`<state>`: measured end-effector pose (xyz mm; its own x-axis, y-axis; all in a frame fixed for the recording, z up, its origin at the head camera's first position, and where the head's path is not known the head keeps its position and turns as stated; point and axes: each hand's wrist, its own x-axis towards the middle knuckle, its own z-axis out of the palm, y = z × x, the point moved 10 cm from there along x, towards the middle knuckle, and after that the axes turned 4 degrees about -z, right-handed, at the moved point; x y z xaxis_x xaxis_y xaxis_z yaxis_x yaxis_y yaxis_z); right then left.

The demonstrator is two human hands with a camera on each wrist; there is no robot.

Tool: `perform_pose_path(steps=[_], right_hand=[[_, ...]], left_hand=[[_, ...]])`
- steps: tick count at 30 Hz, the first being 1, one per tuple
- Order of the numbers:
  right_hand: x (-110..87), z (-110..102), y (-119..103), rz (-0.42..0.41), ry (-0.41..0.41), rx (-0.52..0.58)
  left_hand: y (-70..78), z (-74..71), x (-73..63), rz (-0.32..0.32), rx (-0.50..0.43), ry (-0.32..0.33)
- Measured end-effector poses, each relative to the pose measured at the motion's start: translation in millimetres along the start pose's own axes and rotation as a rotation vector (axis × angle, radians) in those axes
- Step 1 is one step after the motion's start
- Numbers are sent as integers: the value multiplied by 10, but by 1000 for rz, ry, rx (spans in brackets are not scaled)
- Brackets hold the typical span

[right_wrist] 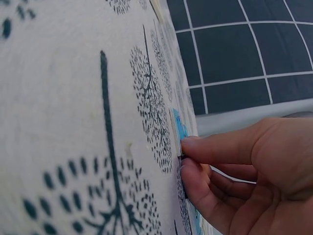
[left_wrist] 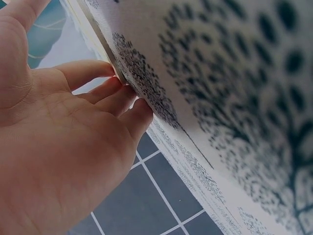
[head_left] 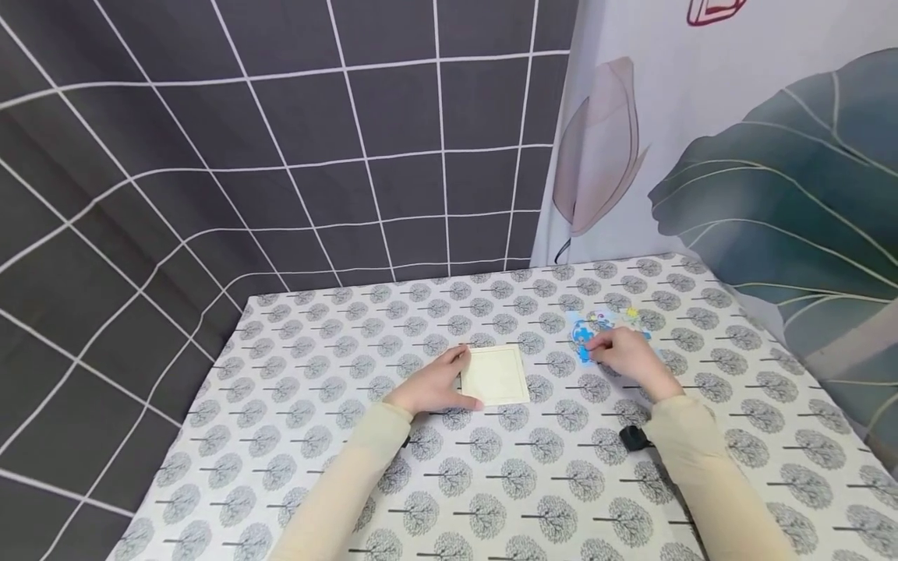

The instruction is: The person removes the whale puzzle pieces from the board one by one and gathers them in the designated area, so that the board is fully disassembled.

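Observation:
My left hand [head_left: 436, 382] holds a square cream jigsaw tray [head_left: 495, 375] by its left side, fingers at the upper left corner and thumb along the near edge. In the left wrist view the fingertips [left_wrist: 128, 90] meet the thin edge of the tray, down on the cloth. Over to the right, my right hand [head_left: 627, 360] is among blue jigsaw pieces [head_left: 581, 333] lying on the table. Its thumb and forefinger pinch a small jigsaw piece [right_wrist: 179, 128] at the lower edge, and the fingertips cover part of it. The other fingers curl beneath.
A yellow piece [head_left: 632, 312] lies at the back of the pile. The table wears a tree-print cloth [head_left: 449, 475]. Behind stands a dark checked curtain [head_left: 393, 117], with a leaf-patterned curtain [head_left: 793, 195] on the right. A black wrist device [head_left: 634, 438] sits at my right cuff.

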<state>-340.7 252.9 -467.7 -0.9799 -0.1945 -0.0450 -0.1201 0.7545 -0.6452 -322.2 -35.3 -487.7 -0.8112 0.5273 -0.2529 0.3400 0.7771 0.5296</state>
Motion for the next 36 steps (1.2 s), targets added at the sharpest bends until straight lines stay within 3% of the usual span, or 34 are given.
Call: perform_pose_path(steps=[18,23,26,29,32,36], right_hand=[[-22,57,15,-7,23,-31],[-28,-178,-34,-60,91,-9],[-33,-438,-96,-97,172,-31],[-82,-674,-177,-116,249,-62],[-156,-970,-306,-154,353,-100],[-266,-1432,-526,-230,513,-149]], left_hand=[[-6,39,-33,-18,-32,-2],[-9,-91,81,32,-23,47],[-47,-323,120,51,-11,128],[-190,-701,14,7,-6,253],[-301,-1261,-214,-43,62,427],[-238,-2050,-589,-75,247,676]])
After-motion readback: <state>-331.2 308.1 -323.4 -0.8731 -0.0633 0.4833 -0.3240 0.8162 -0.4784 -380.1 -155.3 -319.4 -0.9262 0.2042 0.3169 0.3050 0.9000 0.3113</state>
